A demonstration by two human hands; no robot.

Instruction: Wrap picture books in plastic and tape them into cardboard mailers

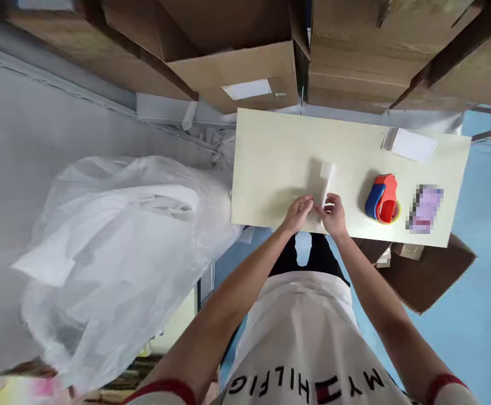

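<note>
Left hand and right hand pinch a seemingly clear packet.

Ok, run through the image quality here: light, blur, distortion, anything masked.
Head view: soft even light, only faint shadows on the pale wooden tabletop; wide-lens distortion splays the brown cardboard boxes; the thin white strip pinched by the left hand and right hand is smeared; a pixelated patch masks the purple object beside the red-and-blue tape dispenser; the lower-left corner is blurred.

bare table left of hands, tape dispenser right, cardboard boxes behind, plastic bag left
</note>
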